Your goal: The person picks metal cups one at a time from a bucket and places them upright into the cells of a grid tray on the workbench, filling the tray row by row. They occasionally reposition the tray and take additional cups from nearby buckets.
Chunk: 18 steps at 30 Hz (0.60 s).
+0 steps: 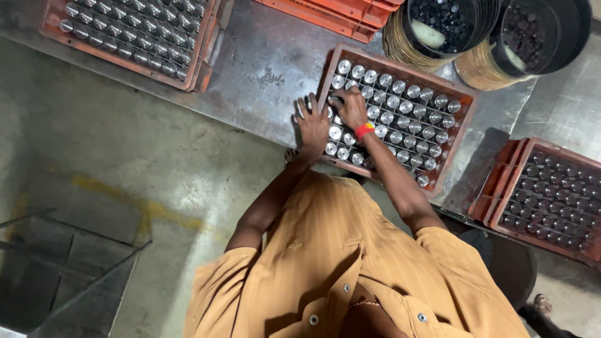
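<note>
Both hands are in the red crate of shiny metal caps, which sits mid-tabletop. Left hand lies flat with fingers spread at the crate's near-left edge, gripping nothing. Right hand, red band at the wrist, curls its fingers down onto caps in the top-left rows; whether it pinches one, I cannot tell. Two dark buckets stand beyond.

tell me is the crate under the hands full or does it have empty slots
Nearly full: shiny metal cylinders fill the visible rows of the red crate; slots under both hands cannot be seen.
</note>
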### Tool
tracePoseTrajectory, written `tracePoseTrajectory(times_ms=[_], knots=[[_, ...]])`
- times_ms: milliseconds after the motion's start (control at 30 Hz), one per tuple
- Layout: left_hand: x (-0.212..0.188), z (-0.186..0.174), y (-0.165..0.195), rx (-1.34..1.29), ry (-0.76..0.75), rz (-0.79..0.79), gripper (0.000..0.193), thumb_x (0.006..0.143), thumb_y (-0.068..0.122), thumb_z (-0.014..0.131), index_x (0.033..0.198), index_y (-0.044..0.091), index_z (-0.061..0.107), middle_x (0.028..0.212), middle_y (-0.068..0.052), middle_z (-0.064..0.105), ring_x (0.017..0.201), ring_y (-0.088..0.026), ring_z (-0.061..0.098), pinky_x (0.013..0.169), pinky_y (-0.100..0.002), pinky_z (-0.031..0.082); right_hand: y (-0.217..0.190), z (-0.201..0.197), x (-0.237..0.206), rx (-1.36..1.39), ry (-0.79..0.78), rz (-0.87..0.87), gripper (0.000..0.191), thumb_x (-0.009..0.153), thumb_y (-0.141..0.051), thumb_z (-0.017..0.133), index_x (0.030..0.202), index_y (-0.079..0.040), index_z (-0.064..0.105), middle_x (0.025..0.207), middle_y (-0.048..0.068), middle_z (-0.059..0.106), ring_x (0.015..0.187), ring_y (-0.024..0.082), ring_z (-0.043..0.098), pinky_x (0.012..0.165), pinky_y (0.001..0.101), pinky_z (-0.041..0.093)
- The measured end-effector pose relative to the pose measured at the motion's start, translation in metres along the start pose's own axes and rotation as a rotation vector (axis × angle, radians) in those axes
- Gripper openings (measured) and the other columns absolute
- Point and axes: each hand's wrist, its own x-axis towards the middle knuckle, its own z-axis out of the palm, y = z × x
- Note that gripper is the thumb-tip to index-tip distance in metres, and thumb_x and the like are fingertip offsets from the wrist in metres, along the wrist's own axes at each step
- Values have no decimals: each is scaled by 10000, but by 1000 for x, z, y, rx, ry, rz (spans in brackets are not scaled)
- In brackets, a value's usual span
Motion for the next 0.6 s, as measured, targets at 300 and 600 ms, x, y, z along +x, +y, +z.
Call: tracePoseTrajectory(times_ms=[300,600], knots=[[-2,-34,-45,-774,204,269,304,832,361,786,1025,126,770,1332,-198,602,1198,-387,567,974,-509,494,36,-47,-6,392,141,127,263,922,-289,821,1097,-93,804,990,104,777,815,231,667,737,401,555],[-31,2,-18,-776,81,-15,388,1079,418,680,1341,136,626,1041,-164,723,903,-367,716,786,-434,588,37,-10,-55,744,5,503,425,1078,-413,669,1248,-38,561,858,155,635,722,288,580,589,391,426]])
